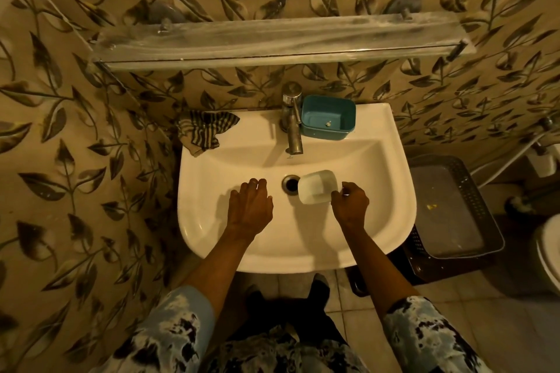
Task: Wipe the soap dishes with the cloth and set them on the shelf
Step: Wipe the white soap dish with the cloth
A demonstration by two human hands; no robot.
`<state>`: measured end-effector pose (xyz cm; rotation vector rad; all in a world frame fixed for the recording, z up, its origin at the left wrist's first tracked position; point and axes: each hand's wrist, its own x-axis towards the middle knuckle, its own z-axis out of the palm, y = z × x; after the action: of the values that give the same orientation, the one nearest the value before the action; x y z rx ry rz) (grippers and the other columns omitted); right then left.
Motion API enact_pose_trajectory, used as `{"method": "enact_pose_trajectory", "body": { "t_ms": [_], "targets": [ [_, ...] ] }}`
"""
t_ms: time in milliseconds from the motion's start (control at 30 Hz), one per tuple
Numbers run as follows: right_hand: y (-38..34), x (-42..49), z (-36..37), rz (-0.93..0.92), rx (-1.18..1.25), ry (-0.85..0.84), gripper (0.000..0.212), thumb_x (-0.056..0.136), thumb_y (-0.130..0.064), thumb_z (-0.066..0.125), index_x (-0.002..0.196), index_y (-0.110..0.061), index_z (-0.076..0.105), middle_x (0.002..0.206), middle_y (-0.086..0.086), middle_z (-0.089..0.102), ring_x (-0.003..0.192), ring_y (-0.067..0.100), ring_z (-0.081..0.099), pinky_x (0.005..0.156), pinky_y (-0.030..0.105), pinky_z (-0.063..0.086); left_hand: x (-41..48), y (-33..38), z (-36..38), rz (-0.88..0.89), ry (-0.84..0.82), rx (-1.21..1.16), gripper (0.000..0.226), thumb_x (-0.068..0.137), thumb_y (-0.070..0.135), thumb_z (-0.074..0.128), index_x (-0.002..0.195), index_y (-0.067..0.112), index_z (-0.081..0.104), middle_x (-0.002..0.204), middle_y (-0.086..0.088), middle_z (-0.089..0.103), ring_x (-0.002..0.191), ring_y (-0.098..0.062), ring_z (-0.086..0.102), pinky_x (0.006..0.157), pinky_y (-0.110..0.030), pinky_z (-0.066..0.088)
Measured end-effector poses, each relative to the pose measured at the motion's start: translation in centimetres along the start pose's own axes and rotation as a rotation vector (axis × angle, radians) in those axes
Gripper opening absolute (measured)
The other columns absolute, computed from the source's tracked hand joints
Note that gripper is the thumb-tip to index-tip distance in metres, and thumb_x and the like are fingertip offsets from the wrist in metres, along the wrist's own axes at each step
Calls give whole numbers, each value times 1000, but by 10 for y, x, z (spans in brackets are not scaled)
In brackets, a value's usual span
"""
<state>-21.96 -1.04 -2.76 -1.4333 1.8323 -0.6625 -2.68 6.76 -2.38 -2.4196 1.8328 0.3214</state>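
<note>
Right hand [350, 204] pinches empty white soap dish [316, 186]; left hand [250, 206] spread; blue dish [328, 117] holds a crumb.

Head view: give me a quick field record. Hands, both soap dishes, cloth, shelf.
left hand: open, palm down over the sink basin, holding nothing
right hand: grip on the white soap dish, held tilted over the basin beside the drain
blue soap dish: on the sink's back ledge, right of the tap; small pale speck inside
cloth: striped, crumpled on the ledge's back left corner, untouched
shelf: glass, above the tap, nothing on it
</note>
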Motion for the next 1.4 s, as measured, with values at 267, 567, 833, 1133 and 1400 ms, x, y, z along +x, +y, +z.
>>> {"method": "enact_pose_trajectory", "body": {
  "t_ms": [267, 567, 833, 1133, 1400],
  "targets": [
    [-4, 3, -3, -106, -50, -5, 16, 76, 2, 69, 86, 14, 67, 81, 30, 68, 82, 47, 62, 77, 42, 49, 1, -6, 0, -40, -25, 31, 42, 94, 33, 41, 131, 11, 42, 132, -8, 51, 115, -25, 51, 93, -43, 40],
    [-6, 3, 0, -151, 24, -18, 31, 76, -7, 77, 105, 2, 70, 104, 20, 69, 95, 35, 63, 84, 32, 46, 0, -6, -2, -65, -30, 22, 40, 94, 32, 41, 128, 11, 44, 130, -7, 51, 114, -24, 51, 92, -43, 41],
    [-20, -10, -11, -313, 130, 63, 36, 71, -1, 80, 105, 1, 69, 106, 17, 66, 92, 17, 57, 66, -4, 41, 1, -4, -1, -60, -18, 7, 42, 95, 33, 40, 131, 11, 41, 136, -8, 47, 119, -25, 48, 97, -43, 39],
    [-14, -26, -24, -354, 176, 128, 41, 68, 0, 83, 107, -4, 69, 100, 8, 63, 85, 12, 57, 63, 5, 48, 3, 0, 0, -59, -6, 7, 40, 95, 32, 39, 130, 11, 42, 133, -7, 49, 117, -24, 49, 94, -41, 39],
    [-18, -23, -27, -311, 203, 198, 37, 67, -3, 84, 101, -1, 71, 96, 13, 67, 83, 15, 58, 62, -4, 42, 7, 4, 0, -58, -13, -12, 42, 94, 34, 41, 130, 12, 43, 133, -7, 49, 118, -24, 49, 95, -42, 39]
  ]
}}
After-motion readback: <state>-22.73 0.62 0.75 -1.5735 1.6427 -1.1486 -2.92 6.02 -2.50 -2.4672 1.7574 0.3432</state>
